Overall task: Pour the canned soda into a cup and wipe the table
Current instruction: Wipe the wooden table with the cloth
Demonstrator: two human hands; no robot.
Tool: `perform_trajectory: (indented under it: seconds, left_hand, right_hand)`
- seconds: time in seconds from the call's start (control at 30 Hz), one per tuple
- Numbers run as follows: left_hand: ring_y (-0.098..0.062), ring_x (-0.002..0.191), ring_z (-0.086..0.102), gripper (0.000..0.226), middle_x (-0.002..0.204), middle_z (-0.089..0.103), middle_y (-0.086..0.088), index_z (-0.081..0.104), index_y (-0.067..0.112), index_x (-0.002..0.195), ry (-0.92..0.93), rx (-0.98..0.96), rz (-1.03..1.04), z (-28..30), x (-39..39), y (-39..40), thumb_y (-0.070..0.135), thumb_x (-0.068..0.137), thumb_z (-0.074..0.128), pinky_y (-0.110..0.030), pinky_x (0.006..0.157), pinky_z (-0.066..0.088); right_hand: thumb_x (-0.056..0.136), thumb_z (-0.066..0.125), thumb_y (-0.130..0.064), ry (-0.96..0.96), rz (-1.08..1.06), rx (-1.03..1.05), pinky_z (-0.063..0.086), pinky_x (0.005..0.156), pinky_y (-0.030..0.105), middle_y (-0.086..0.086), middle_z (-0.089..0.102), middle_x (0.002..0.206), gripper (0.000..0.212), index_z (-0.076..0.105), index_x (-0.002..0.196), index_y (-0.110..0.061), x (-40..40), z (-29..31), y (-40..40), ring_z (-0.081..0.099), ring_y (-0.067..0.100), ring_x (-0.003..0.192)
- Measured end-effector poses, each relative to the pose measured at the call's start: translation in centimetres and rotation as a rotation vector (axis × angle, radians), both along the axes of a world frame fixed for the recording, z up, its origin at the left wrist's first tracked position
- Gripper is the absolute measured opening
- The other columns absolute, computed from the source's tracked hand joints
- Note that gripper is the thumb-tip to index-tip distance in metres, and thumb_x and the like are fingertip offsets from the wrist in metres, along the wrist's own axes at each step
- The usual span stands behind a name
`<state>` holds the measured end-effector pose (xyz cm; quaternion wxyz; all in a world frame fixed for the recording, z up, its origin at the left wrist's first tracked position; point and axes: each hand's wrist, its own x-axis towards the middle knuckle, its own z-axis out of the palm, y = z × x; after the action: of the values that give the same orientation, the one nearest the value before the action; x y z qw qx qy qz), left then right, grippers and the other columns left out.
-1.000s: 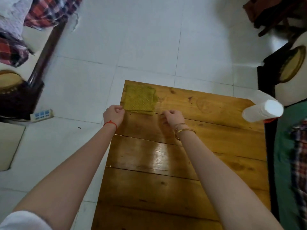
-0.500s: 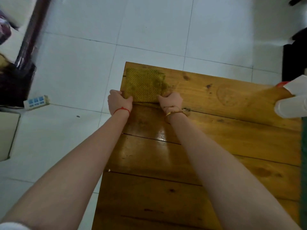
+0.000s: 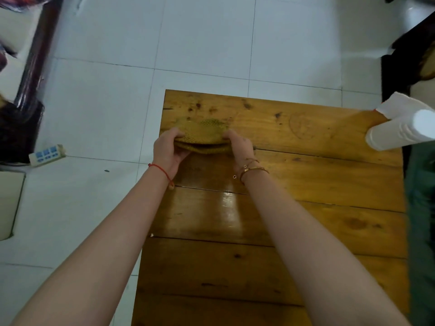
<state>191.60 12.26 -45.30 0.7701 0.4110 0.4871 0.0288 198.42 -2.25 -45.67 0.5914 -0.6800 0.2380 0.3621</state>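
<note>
A white power strip lies on the tiled floor at the far left. The left hand pinches the left end of the yellow-green cloth, fingers curled round its edge, a red string at the wrist. The cloth is doubled over, two layers showing at its near edge, lifted slightly near the far left corner of the wooden worktop. The right hand, wearing gold bracelets, grips the cloth's right end the same way. At the worktop's far right edge stands a white cup, with white paper just behind it.
</note>
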Motion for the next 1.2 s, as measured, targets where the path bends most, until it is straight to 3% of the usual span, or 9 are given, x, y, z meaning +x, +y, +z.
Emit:
perform_trajectory:
  seconds: [0.17,0.27,0.47,0.6,0.73,0.87,0.93,1.0,1.2]
  left_hand:
    - [-0.023,0.092,0.059,0.009,0.098,0.057,-0.011,0.053,0.003,0.093,-0.132,-0.159,0.025,1.6,-2.3,-4.0,-0.001,0.086,0.05,-0.029,0.066,0.058]
    - [-0.018,0.082,0.057,0.019,0.086,0.054,-0.007,0.048,0.008,0.082,-0.103,-0.049,-0.029,2.6,-3.5,-6.9,-0.01,0.087,0.046,-0.026,0.064,0.057]
    - [-0.022,0.105,0.063,0.069,0.12,0.061,-0.008,0.034,0.017,0.144,-0.033,0.087,-0.235,3.8,-7.0,-13.3,-0.013,0.086,0.057,-0.033,0.079,0.058]
    - [-0.019,0.115,0.059,0.076,0.134,0.055,-0.009,0.024,0.018,0.151,-0.044,0.278,-0.372,4.5,-9.9,-18.2,-0.006,0.089,0.06,-0.024,0.079,0.055]
    - [-0.019,0.134,0.045,0.059,0.145,0.048,-0.006,0.033,0.016,0.15,0.071,0.941,-0.649,3.0,-15.0,-21.8,0.014,0.095,0.057,-0.031,0.108,0.042]
    - [-0.029,0.144,0.028,0.053,0.152,0.039,-0.014,0.03,0.012,0.151,0.144,1.167,-0.709,0.6,-20.3,-25.4,0.017,0.1,0.044,-0.047,0.12,0.024]
    - [-0.029,0.148,0.019,0.056,0.158,0.03,-0.013,0.025,0.012,0.153,0.21,1.235,-0.759,-0.6,-22.9,-27.1,0.015,0.1,0.04,-0.049,0.122,0.017]
    - [-0.029,0.15,0.013,0.058,0.161,0.022,-0.01,0.021,0.013,0.154,0.263,1.283,-0.829,-1.5,-25.5,-28.6,0.014,0.1,0.038,-0.052,0.122,0.014]
    - [-0.027,0.152,0.001,0.06,0.165,0.008,-0.004,0.012,0.017,0.157,0.349,1.324,-0.963,-3.0,-31.1,-31.6,0.019,0.101,0.035,-0.056,0.121,0.005]
  right_hand:
    - [0.09,0.044,-0.015,0.293,-0.459,0.487,0.052,0.074,0.039,0.014,0.059,0.103,0.021,0.058,0.104,-0.006,-2.6,1.7,-2.8,0.057,0.03,0.092]
    - [0.093,0.043,-0.012,0.33,-0.593,0.598,0.051,0.073,0.04,0.015,0.058,0.099,0.018,0.054,0.102,-0.002,-4.6,2.3,-5.5,0.057,0.029,0.089]
    - [0.092,0.061,-0.021,0.277,-0.521,0.636,0.057,0.072,0.036,0.012,0.066,0.101,0.021,0.062,0.108,-0.007,-8.6,3.9,-12.3,0.063,0.027,0.093]
    - [0.098,0.053,-0.019,0.206,-0.554,0.572,0.058,0.061,0.036,0.012,0.066,0.099,0.017,0.06,0.106,-0.006,-10.4,4.7,-18.6,0.063,0.026,0.088]
    - [0.093,0.063,-0.023,0.018,-0.568,0.269,0.054,0.091,0.046,0.011,0.06,0.131,0.05,0.045,0.138,-0.011,-12.0,4.5,-26.6,0.061,0.029,0.112]
    - [0.098,0.054,-0.026,-0.424,-0.306,-0.223,0.042,0.106,0.033,0.01,0.056,0.136,0.046,0.048,0.138,-0.003,-14.9,3.6,-33.7,0.052,0.023,0.127]
    - [0.099,0.049,-0.029,-0.606,-0.122,-0.482,0.044,0.086,0.026,0.001,0.065,0.101,0.024,0.061,0.107,-0.01,-17.0,2.5,-36.7,0.058,0.017,0.094]
    - [0.1,0.046,-0.028,-0.705,0.033,-0.669,0.032,0.061,0.025,-0.004,0.048,0.067,0.021,0.048,0.083,-0.015,-19.4,1.8,-39.1,0.041,0.012,0.06]
    - [0.102,0.041,-0.027,-0.797,0.626,-0.777,0.04,0.049,0.032,0.003,0.055,0.068,0.022,0.052,0.091,-0.011,-27.2,-0.8,-42.3,0.055,0.024,0.057]
